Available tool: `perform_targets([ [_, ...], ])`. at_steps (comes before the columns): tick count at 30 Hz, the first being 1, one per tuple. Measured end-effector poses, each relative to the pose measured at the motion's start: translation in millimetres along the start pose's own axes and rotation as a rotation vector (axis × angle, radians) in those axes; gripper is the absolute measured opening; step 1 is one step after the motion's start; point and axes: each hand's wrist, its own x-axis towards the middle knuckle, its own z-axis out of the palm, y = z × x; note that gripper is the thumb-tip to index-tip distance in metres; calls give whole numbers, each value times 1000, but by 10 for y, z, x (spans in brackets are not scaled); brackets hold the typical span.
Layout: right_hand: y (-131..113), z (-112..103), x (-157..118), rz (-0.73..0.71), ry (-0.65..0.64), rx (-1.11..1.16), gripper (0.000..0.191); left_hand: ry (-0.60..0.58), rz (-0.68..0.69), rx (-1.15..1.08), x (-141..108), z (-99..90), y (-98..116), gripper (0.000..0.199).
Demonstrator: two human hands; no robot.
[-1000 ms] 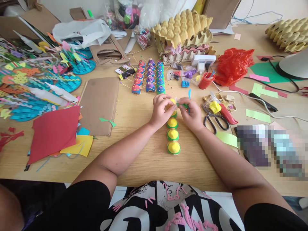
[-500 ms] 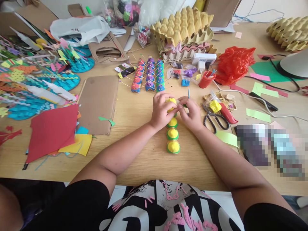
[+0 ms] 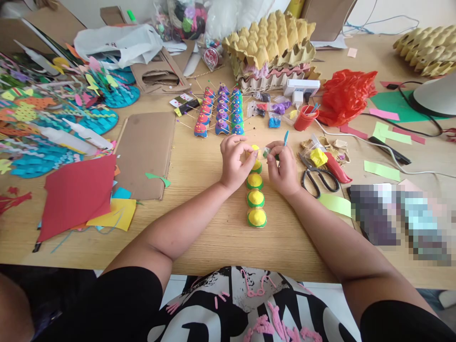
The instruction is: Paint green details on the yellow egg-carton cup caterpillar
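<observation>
- Gripping a slim blue modelling tool, the right hand has its blade end poking up above the fingers; a small clear-wrapped green piece shows at the fingertips.
- Left hand has thumb and forefinger brought together beside the far end of the egg-carton strip; whether anything is pinched between them I cannot tell.
- Egg-carton strip, its cups yellow on top and green around the rims, lies lengthwise on the wooden table, with its far end between the two hands and its near end toward the person.
- Beyond the left hand stand three decorated strips, side by side: red-and-blue, purple and blue-and-green.
- Right of the right hand lie black-handled scissors, a yellow lump and a red-handled utility knife.
- Farther back, a red cup holds thin sticks near a crumpled red plastic bag.
</observation>
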Motion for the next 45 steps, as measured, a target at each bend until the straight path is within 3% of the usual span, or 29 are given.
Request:
perform_targets([
  [3,15,9,4,105,50,46,15,5,88,31,16,-34,56,14],
  [7,12,20,2,243,77,144,26,-111,202,85,17,-58,98,26],
  [11,17,28,-6,383,50,336,31,-116,125,121,-3,-42,43,31],
  [18,117,58,-42,383,-1,423,39,-76,18,22,-6,-33,-17,16],
  [22,124,53,-31,425,27,410,39,-73,-121,-63,-30,1,-58,25],
  [27,97,14,34,537,62,477,46,-198,-304,-335,-50,49,-112,44],
  [30,79,0,62,570,62,525,47,-217,-289,-268,-25,37,-107,46],
  [37,32,2,58,573,11,553,47,-263,-244,-97,12,2,-115,26],
  [45,-14,-15,84,550,-53,572,44,-248,-171,-61,-22,6,-102,31],
])
